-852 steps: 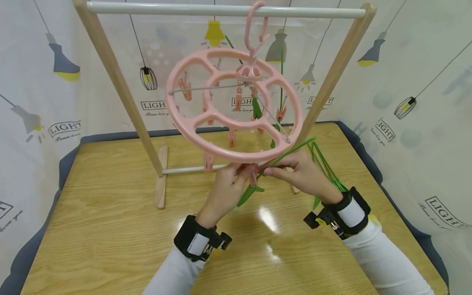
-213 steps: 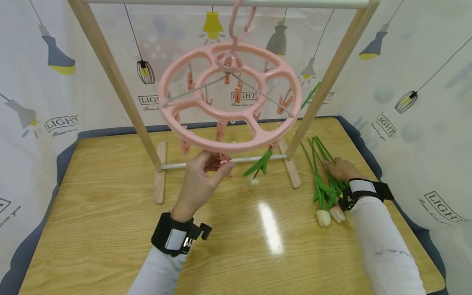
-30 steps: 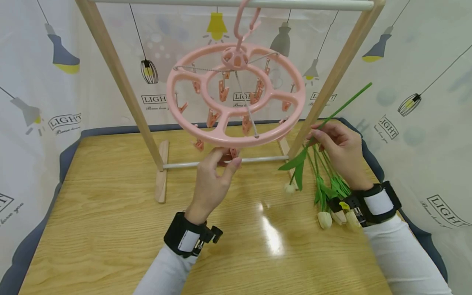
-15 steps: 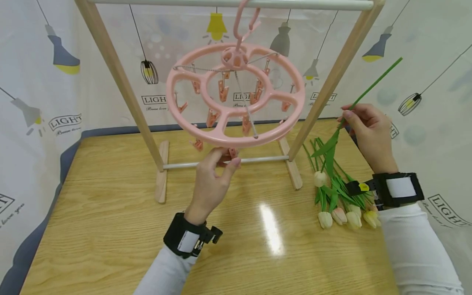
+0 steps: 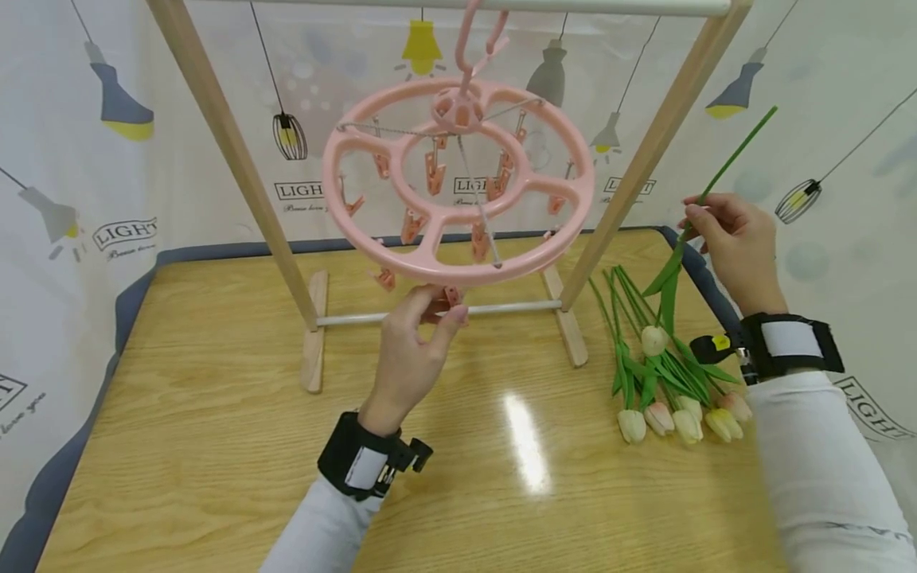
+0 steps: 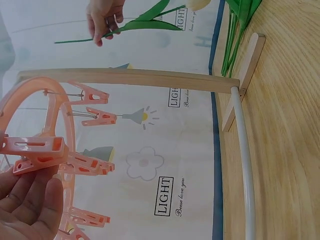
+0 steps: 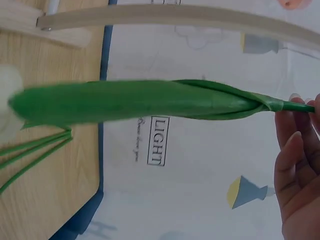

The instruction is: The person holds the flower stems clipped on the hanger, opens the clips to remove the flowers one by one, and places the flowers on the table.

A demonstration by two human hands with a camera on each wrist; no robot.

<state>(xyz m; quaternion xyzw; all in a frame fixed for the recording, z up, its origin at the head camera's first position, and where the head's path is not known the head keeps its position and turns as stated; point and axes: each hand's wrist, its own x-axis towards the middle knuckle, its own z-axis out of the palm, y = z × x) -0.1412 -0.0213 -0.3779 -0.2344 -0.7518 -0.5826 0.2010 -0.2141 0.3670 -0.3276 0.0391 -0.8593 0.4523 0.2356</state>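
My left hand [image 5: 415,350] holds a pink clothespin [image 5: 452,297] hanging below the front rim of the round pink clip hanger [image 5: 458,274]. In the left wrist view, the fingers lie against this clothespin [image 6: 37,147], close to the hanger's ring. Off to the right, my right hand [image 5: 741,247] pinches the green stem of a white tulip [image 5: 654,341], bloom downward, above several tulips lying on the table. The right wrist view shows its long green leaf [image 7: 140,102] stretching away from the fingertips, with the bloom blurred at the left edge.
A wooden stand with a white top bar [image 5: 609,6] bears the hanger; its right post [image 5: 630,171] stands between the hands. More clothespins [image 5: 434,173] dangle under the ring. Loose tulips [image 5: 688,426] lie at the table's right, near a printed cloth backdrop.
Seven seconds ago a tulip hung from a front clip and my right hand was on the pile. Over the last second that hand carried the tulip rightward and up; my left hand barely moved.
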